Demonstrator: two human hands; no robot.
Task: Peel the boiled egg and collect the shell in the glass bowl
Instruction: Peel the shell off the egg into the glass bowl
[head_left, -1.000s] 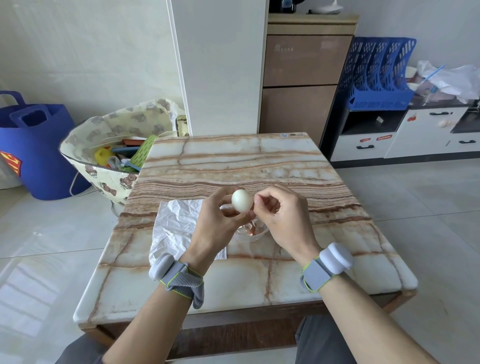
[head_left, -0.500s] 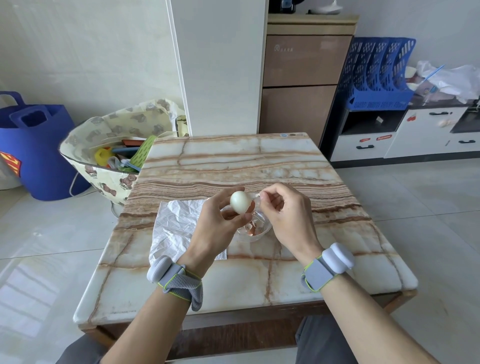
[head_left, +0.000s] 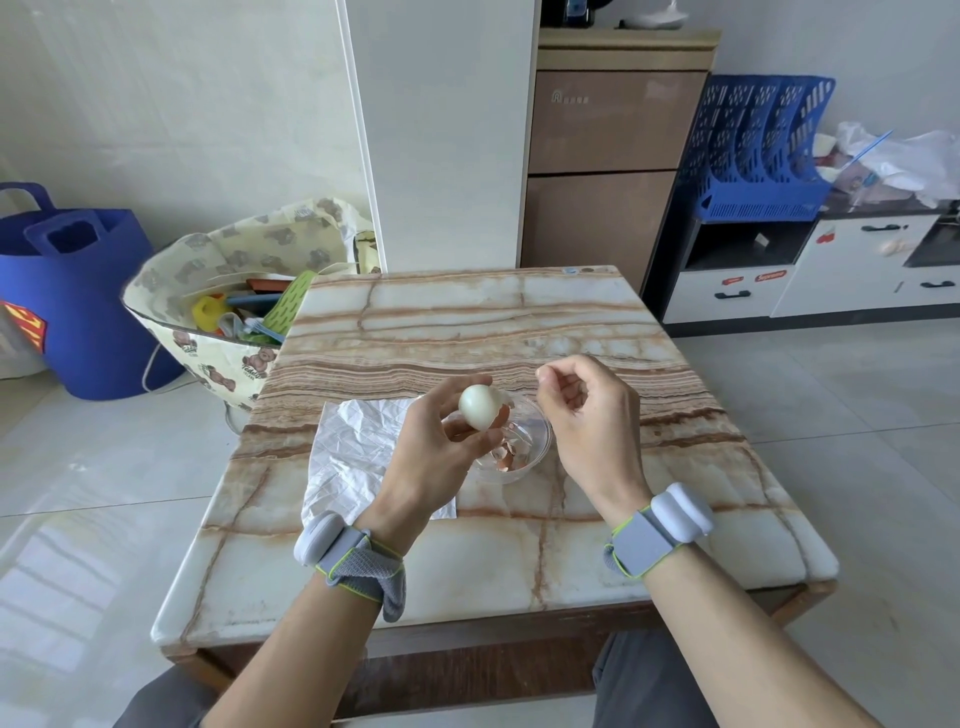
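Square marble-patterned tabletop with brown veining (head_left: 519, 322): centre of view, on a dark wooden base, over a pale tiled floor.

Tall brown cabinet (head_left: 597, 171): behind the far edge of the table, against the wall.

Blue fabric tote bag with handles (head_left: 78, 291): on the floor, far left.

Cream bear-print bag holding mixed coloured items (head_left: 218, 291): on the floor, just beside the table's far-left corner.

Blue perforated plastic file rack (head_left: 753, 150): on top of the white low unit, at right.

Crumpled white paper sheet (head_left: 353, 452): flat on the tabletop, left of centre, partly hidden by the left wrist.

Left hand (head_left: 431, 462): raised above the paper and the bowl's left side. Fingers closed around the egg, thumb on the near side, fingertips on the far side. Grey strap with white module on the wrist.

Right hand (head_left: 592, 421): raised beside the bowl's right side, well clear of the egg. Thumb and forefinger pinched together at the tips; anything between them too small to tell. Same strap and module on the wrist.

Clear round glass bowl (head_left: 535, 441): on the tabletop between the two hands, touching the paper's right edge.

White peeled boiled egg (head_left: 479, 406): in the left hand, above the bowl's left rim. Visible surface smooth and white.

Brown shell fragments (head_left: 506, 457): loose in the bottom of the bowl.
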